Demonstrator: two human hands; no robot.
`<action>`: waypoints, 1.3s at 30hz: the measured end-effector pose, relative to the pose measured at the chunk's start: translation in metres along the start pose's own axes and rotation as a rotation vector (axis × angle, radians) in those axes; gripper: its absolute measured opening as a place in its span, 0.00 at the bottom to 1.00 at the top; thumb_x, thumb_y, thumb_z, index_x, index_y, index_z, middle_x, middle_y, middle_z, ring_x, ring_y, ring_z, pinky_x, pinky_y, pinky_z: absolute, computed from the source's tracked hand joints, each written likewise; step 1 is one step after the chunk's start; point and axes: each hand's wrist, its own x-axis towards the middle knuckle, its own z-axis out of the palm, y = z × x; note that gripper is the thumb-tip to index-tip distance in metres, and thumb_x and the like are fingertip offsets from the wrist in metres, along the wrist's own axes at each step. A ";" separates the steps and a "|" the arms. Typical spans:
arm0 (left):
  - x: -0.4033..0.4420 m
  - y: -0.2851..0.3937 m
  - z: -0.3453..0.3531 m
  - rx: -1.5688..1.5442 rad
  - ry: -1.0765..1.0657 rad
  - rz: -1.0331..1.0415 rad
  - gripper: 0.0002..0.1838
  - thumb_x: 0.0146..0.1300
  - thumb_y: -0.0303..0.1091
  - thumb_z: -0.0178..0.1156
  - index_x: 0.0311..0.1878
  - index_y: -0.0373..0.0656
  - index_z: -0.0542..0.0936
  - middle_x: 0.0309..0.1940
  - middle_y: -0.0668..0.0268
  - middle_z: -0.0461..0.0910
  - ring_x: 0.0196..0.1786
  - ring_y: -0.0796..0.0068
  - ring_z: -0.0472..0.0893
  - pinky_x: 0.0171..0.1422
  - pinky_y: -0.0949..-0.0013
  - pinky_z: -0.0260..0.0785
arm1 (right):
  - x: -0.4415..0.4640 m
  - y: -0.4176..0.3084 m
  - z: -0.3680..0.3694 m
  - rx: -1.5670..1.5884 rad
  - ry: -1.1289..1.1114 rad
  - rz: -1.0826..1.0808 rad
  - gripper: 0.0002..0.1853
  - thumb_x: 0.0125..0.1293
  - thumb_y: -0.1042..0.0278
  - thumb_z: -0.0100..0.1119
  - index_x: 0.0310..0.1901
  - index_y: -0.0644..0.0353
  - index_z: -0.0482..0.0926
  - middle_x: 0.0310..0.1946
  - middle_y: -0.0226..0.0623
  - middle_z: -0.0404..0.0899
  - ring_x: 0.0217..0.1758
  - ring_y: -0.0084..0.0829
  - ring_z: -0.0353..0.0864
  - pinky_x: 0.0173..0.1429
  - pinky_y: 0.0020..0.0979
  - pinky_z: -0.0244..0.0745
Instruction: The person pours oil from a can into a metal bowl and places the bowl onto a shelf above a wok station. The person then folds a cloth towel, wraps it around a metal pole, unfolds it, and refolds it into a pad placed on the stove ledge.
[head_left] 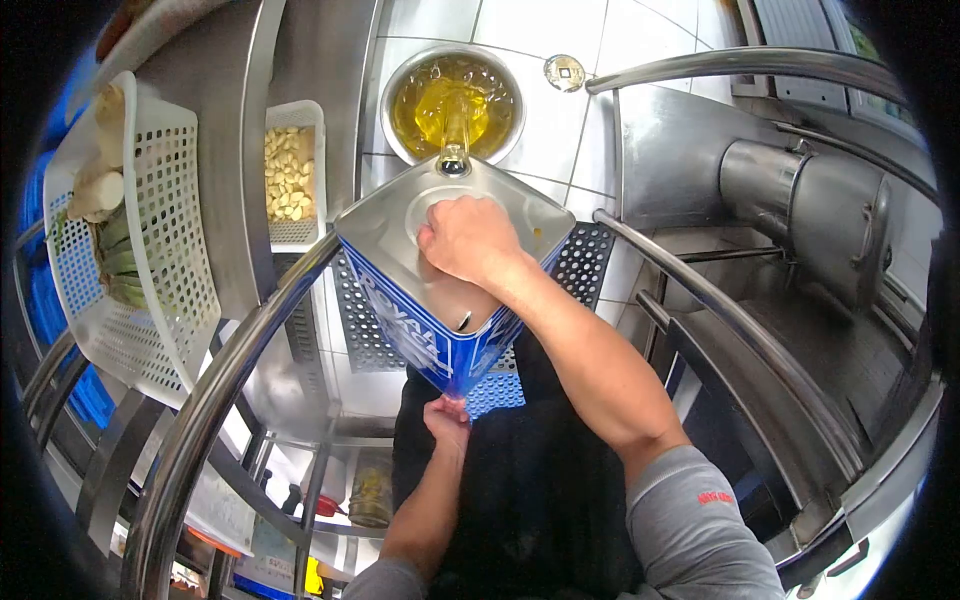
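A large square oil tin (395, 312), blue and white with a bare metal top, tilts away from me. Yellow oil (455, 128) runs from its front corner opening into a steel bowl (389, 128) on the tiled floor. My right hand (468, 240) is closed in a fist on the tin's top; whatever grip lies under the fingers is hidden. At the tin's lower end, my left hand (447, 420) is closed around the bottom corner. A small slit shows in the top's near corner.
Left of me, a white perforated basket (175, 230) holds leafy vegetables, and a smaller white basket (292, 234) holds peeled garlic cloves. Metal rails (250, 370) flank me on both sides. A round drain cover (564, 73) lies beyond the bowl. Steel equipment (800, 200) stands at right.
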 end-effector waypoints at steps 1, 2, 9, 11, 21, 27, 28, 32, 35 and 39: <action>-0.001 0.001 0.002 -0.021 0.009 -0.008 0.09 0.55 0.41 0.50 0.25 0.49 0.73 0.21 0.70 0.76 0.20 0.71 0.76 0.19 0.72 0.59 | -0.002 0.000 -0.002 0.003 0.005 -0.008 0.19 0.65 0.56 0.55 0.32 0.65 0.86 0.29 0.57 0.84 0.36 0.57 0.85 0.48 0.51 0.80; -0.003 0.003 0.004 -0.042 0.020 -0.016 0.08 0.54 0.40 0.50 0.23 0.49 0.72 0.19 0.70 0.75 0.19 0.71 0.75 0.18 0.72 0.58 | -0.005 -0.001 -0.005 0.007 0.009 -0.015 0.19 0.65 0.56 0.56 0.32 0.65 0.86 0.28 0.57 0.84 0.36 0.57 0.85 0.47 0.51 0.80; 0.017 0.007 0.024 -0.073 0.058 -0.029 0.11 0.60 0.42 0.52 0.28 0.49 0.77 0.18 0.72 0.76 0.17 0.76 0.74 0.17 0.74 0.56 | -0.034 -0.027 -0.035 0.062 -0.046 0.016 0.16 0.66 0.59 0.56 0.33 0.64 0.85 0.27 0.58 0.83 0.36 0.59 0.85 0.47 0.53 0.81; 0.030 0.013 0.024 -0.045 -0.028 -0.043 0.10 0.59 0.41 0.50 0.33 0.49 0.79 0.25 0.69 0.79 0.25 0.75 0.77 0.24 0.73 0.65 | -0.043 -0.031 -0.040 0.072 -0.045 0.010 0.15 0.66 0.61 0.56 0.33 0.65 0.85 0.26 0.58 0.83 0.35 0.59 0.85 0.46 0.53 0.81; -0.022 0.047 0.122 -0.173 -0.830 0.020 0.26 0.72 0.47 0.44 0.62 0.38 0.76 0.57 0.55 0.80 0.63 0.56 0.78 0.68 0.51 0.71 | -0.119 -0.058 -0.088 0.239 -0.077 0.016 0.14 0.69 0.63 0.56 0.30 0.65 0.81 0.24 0.56 0.81 0.32 0.60 0.82 0.41 0.54 0.78; -0.049 0.063 0.157 -0.034 -0.761 -0.014 0.26 0.73 0.48 0.44 0.62 0.38 0.77 0.58 0.55 0.81 0.63 0.56 0.78 0.68 0.51 0.70 | -0.175 -0.060 -0.120 0.411 0.026 0.057 0.18 0.71 0.60 0.56 0.26 0.66 0.76 0.24 0.53 0.77 0.32 0.58 0.79 0.38 0.50 0.72; -0.058 0.065 0.162 -0.014 -0.747 -0.017 0.26 0.73 0.48 0.44 0.62 0.38 0.77 0.58 0.55 0.81 0.63 0.56 0.78 0.69 0.51 0.70 | -0.177 -0.056 -0.123 0.433 0.056 0.080 0.19 0.70 0.60 0.56 0.26 0.66 0.75 0.24 0.53 0.77 0.32 0.57 0.79 0.38 0.49 0.72; -0.111 0.059 0.170 0.037 -0.679 -0.026 0.26 0.73 0.48 0.43 0.62 0.38 0.77 0.58 0.56 0.81 0.63 0.57 0.78 0.69 0.51 0.70 | -0.179 -0.049 -0.155 0.499 0.094 0.265 0.19 0.69 0.57 0.58 0.27 0.66 0.76 0.25 0.51 0.77 0.32 0.51 0.80 0.39 0.46 0.72; -0.187 0.047 0.184 -0.010 -0.586 -0.034 0.25 0.74 0.46 0.43 0.62 0.39 0.77 0.60 0.56 0.81 0.63 0.57 0.79 0.72 0.53 0.68 | -0.177 -0.033 -0.161 0.565 0.127 0.436 0.18 0.68 0.54 0.57 0.30 0.63 0.79 0.26 0.51 0.79 0.34 0.53 0.82 0.42 0.48 0.74; -0.239 0.035 0.216 -0.004 -0.819 0.054 0.29 0.70 0.52 0.48 0.67 0.43 0.72 0.68 0.59 0.73 0.70 0.58 0.73 0.74 0.45 0.64 | -0.168 0.007 -0.169 0.806 0.344 0.504 0.19 0.71 0.56 0.59 0.25 0.59 0.78 0.20 0.28 0.74 0.26 0.23 0.70 0.32 0.33 0.65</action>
